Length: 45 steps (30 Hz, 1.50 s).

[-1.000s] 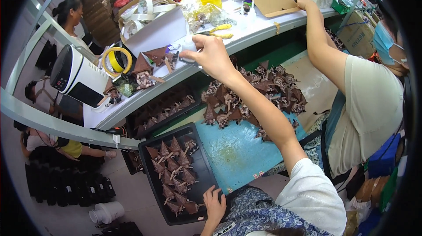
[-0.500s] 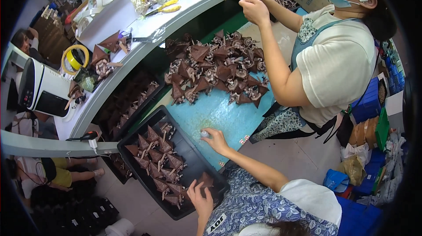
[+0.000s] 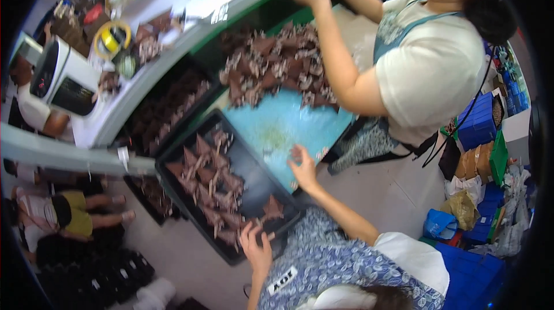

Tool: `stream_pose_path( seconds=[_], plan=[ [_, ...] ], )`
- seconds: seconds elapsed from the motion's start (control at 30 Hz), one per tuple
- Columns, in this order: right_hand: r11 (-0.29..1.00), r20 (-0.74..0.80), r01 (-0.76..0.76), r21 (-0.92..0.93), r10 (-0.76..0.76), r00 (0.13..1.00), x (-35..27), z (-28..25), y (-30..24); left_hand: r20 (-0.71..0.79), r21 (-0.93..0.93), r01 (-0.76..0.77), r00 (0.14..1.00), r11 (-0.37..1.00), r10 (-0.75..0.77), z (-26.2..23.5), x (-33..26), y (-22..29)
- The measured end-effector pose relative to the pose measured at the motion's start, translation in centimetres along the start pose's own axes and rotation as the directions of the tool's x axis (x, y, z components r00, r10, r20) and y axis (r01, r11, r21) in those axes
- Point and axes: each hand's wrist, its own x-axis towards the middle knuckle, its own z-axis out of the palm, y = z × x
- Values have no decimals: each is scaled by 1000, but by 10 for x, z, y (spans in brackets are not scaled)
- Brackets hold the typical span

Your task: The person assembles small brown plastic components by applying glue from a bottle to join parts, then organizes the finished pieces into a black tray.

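My left hand (image 3: 255, 246) is at the near rim of a black plastic tray (image 3: 277, 186), its fingers curved and apart. Close to its fingertips lies a single brown figure with a pointed hat-like top (image 3: 273, 208), a thin pale stick beside it. Several more such brown figures (image 3: 216, 180) are packed along the tray's left side. My right hand (image 3: 303, 170) is over the near right part of a light-blue mat (image 3: 271, 119). Its fingers are bent and smeared by motion, so whether anything is in them cannot be told.
A large heap of brown figures (image 3: 277, 62) covers the mat's far part. At right a co-worker in a cream shirt (image 3: 430, 73) has both hands raised together. A curved white counter (image 3: 167, 62) with tape and a white machine (image 3: 69, 79) runs along the left. Blue bins (image 3: 467, 272) stand right.
My right hand has drawn back to the right; the small white bottle it held half a second ago is no longer visible. My left hand has shifted slightly at the tray's rim. The view has tilted.
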Motion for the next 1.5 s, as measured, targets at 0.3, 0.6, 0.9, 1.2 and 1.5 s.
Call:
stream_pose_path(
  seconds=[0.3, 0.6, 0.9, 1.2, 1.5],
  plan=[
    [1000, 308, 13, 20, -19, 951, -86, -36, -78, -76, 6, -3, 997, 1000, 4, -37, 24, -47],
    [720, 631, 570, -396, -237, 738, -96, 26, -56, -47, 79, 173, 984, 982, -170, -10, 18, -46],
    [863, 836, 445, -237, -51, 546, -108, 53, -51, -100, -60, 90, 990, 994, -96, -2, 34, -76],
    [950, 842, 146, -278, 168, 512, -69, 54, -58, 68, 476, -11, 997, 879, -24, -21, 31, -91],
    [905, 840, 176, -387, 268, 472, -71, 53, -57, 343, 379, -229, 935, 897, 94, -39, 41, -94]
  ],
)
